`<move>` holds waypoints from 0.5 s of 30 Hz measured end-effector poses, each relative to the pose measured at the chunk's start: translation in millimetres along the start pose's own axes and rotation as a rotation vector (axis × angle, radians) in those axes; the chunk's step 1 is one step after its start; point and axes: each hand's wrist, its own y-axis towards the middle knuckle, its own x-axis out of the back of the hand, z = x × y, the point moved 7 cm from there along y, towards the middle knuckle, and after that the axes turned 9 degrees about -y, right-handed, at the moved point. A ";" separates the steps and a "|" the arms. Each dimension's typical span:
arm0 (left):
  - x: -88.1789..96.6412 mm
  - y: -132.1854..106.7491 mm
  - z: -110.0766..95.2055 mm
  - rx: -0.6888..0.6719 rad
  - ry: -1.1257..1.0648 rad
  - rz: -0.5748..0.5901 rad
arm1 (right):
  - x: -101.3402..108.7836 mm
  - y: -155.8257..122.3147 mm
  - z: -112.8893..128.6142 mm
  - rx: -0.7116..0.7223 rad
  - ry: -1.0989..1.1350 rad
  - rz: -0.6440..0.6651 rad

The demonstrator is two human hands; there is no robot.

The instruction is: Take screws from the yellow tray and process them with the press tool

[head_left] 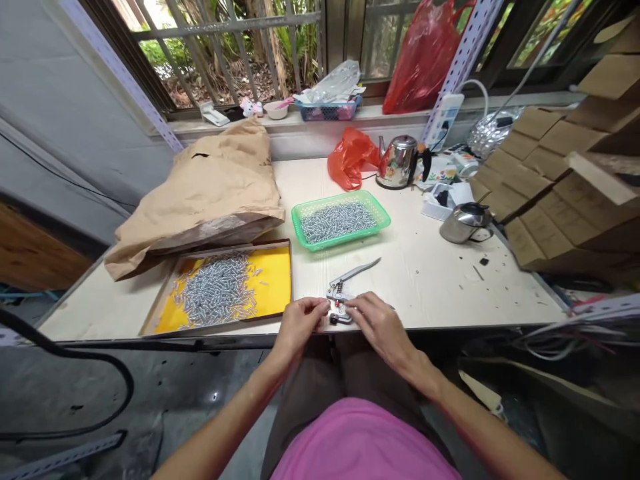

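At the table's front edge lies a metal plier-like hand tool [354, 271], with a spring, a small red part and a black knob at its near end. Its upper handle points away to the right. My left hand [301, 323] is closed in a pinch just left of the tool's head; whatever sits between the fingertips is too small to name. My right hand [379, 325] has its fingers bent and pressed together at the tool's right side, covering part of it. What those fingertips grip is hidden.
Left is a shallow box [273, 280] with a pile of small metal pieces [215, 290]. Behind the tool stands a green basket [345, 243] of similar pieces. A large paper sack [215, 180], a kettle [399, 163], a steel pot [463, 225] and stacked cardboard [550, 193] surround the workspace.
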 end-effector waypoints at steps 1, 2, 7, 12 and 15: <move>-0.3 4.0 1.9 0.017 0.056 0.001 | 6.2 -3.4 -9.7 0.006 -0.087 -0.010; -0.2 8.2 4.0 0.040 0.107 0.003 | 11.4 -6.1 -19.1 0.014 -0.176 -0.015; -0.9 25.9 13.1 0.155 0.318 0.009 | 17.4 -13.4 -48.3 0.062 -0.411 0.045; -7.9 32.4 16.4 0.237 0.445 0.063 | 10.8 -13.3 -53.0 0.036 -0.445 0.052; -10.6 32.6 15.3 0.267 0.487 0.091 | 8.0 -13.0 -54.6 0.023 -0.452 0.046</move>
